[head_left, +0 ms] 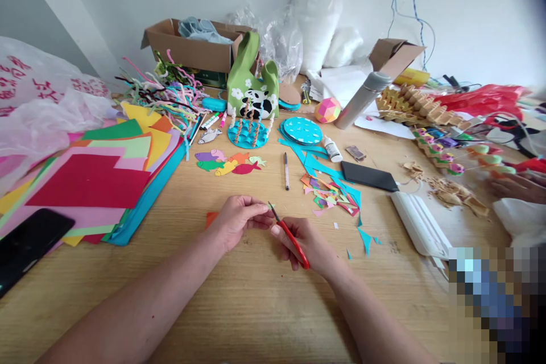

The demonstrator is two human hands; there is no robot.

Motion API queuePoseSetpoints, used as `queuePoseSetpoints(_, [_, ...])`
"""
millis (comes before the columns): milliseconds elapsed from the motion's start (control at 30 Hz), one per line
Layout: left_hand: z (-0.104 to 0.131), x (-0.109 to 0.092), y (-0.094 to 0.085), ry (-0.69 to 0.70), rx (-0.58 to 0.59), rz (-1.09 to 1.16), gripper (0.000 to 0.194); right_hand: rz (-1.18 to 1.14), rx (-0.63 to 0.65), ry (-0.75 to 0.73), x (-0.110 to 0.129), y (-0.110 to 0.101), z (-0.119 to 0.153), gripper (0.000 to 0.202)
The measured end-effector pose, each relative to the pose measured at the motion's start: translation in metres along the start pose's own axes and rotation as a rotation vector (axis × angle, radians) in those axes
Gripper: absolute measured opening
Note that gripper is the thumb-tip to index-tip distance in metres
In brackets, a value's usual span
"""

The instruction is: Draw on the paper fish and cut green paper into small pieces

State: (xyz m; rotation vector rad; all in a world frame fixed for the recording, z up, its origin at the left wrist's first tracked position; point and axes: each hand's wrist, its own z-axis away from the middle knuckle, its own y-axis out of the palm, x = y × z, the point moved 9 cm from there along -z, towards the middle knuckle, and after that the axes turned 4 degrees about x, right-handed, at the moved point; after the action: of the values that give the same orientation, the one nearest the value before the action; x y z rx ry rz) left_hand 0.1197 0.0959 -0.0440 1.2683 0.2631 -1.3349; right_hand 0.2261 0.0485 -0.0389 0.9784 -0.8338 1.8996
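My right hand (pixel 301 239) is closed around red-handled scissors (pixel 294 239), whose blades point up and left. Pinched between the fingers of my left hand (pixel 243 219) is a small light green paper piece (pixel 272 206), mostly hidden, with the scissor tips right beside it. An orange paper (pixel 211 218) lies partly under my left wrist. Beyond my hands are several coloured paper fish (pixel 228 163) and a pen (pixel 286 172). Paper scraps (pixel 328 194) in many colours lie to the right of the pen.
Stacked coloured sheets (pixel 89 182) and a black phone (pixel 36 242) lie left. Behind stand a green panda bag (pixel 251 82), blue paper discs (pixel 301 129) and a grey bottle (pixel 362 99). On the right are a white power strip (pixel 420 222) and another person's hand (pixel 520 186).
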Motion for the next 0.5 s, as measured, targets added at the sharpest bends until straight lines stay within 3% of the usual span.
queuePoseSetpoints(500, [0.004,-0.018,-0.003,0.133,-0.071,-0.246,0.018,-0.012,-0.014,-0.005,0.003,-0.002,0.001,0.051])
